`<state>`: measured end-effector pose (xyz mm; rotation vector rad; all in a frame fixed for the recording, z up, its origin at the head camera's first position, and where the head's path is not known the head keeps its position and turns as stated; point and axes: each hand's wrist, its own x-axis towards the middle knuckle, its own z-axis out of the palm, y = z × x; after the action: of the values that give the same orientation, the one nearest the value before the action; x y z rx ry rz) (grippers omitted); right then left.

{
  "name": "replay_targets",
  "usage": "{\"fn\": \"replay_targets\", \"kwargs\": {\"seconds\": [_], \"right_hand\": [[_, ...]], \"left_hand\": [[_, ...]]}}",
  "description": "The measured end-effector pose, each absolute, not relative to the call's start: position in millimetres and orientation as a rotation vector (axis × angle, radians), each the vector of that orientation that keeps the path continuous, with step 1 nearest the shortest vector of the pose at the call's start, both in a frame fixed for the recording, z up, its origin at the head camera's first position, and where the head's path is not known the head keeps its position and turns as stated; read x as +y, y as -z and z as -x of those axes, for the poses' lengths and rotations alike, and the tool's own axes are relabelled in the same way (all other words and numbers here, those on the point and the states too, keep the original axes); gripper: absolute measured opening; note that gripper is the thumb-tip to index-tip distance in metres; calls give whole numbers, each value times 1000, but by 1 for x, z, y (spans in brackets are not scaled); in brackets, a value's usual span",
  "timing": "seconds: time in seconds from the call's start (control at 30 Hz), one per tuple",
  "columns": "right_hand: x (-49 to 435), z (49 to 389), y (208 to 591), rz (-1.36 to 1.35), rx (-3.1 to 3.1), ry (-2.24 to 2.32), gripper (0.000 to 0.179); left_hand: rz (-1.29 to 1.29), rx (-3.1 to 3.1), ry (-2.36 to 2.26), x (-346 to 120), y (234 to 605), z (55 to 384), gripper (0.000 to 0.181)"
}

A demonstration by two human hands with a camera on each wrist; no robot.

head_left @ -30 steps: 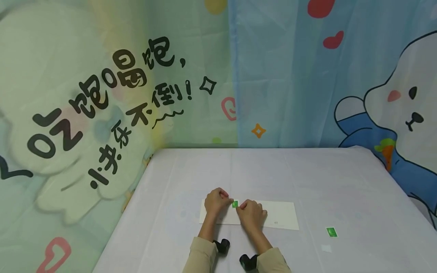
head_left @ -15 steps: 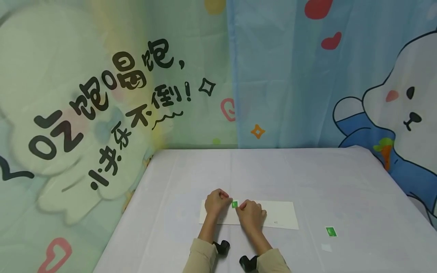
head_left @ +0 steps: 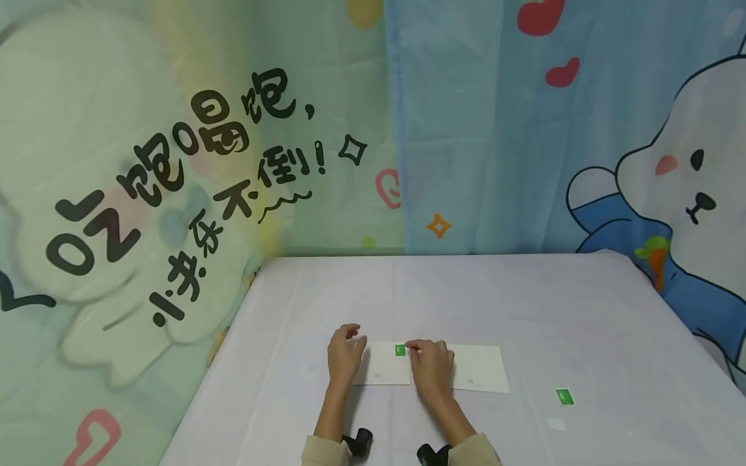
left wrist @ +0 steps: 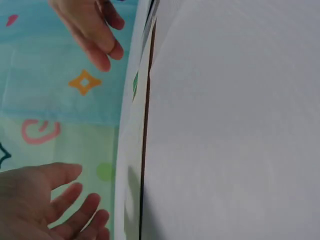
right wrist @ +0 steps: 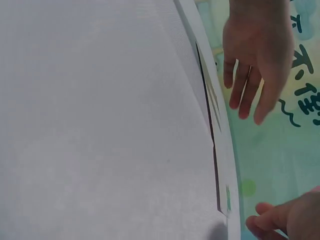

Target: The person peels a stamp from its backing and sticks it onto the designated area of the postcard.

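Observation:
A small green stamp (head_left: 399, 350) with a pale edge lies at the top right corner of the left white card (head_left: 381, 370). My left hand (head_left: 345, 356) hovers by that card's left side, its fingers loose and apart, holding nothing in the left wrist view. Just right of the stamp is my right hand (head_left: 431, 370), fingers bent and relaxed; nothing shows between them in the wrist views. It covers part of the right white card (head_left: 479, 369). Another green stamp (head_left: 565, 397) lies on the table to the right.
A faint translucent square (head_left: 556, 424) lies below the loose stamp on the white-covered table (head_left: 280, 388). Black camera mounts (head_left: 359, 443) sit at both wrists. A printed curtain (head_left: 454, 129) hangs behind the table's far edge.
My left hand has let go of the stamp's left edge and moved left, spreading its fingers. My right hand has shifted slightly right, off the stamp. The stamp stays on the card.

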<state>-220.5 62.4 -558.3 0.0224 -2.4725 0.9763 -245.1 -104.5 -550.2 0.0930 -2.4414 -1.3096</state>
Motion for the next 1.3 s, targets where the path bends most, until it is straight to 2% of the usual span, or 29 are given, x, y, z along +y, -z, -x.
{"fn": "replay_targets", "kwargs": {"seconds": [0.17,0.33,0.5,0.87,1.3], "right_hand": [[63,213,556,-245,-2599,-891,27],[62,206,555,-456,-2739,-749,49],[61,202,559,-505,-2817,-680,53],[56,196,562,-435,-2910,-602,53],[55,192,560,-412,-2914,-584,53]], "left_hand": [[55,-2607,1122,-123,555,231,54],[170,-2738,946,-132,565,227,66],[217,-2829,853,-134,571,224,68],[185,-2943,578,-128,579,217,65],[173,-2950,536,-127,579,215,64]]}}
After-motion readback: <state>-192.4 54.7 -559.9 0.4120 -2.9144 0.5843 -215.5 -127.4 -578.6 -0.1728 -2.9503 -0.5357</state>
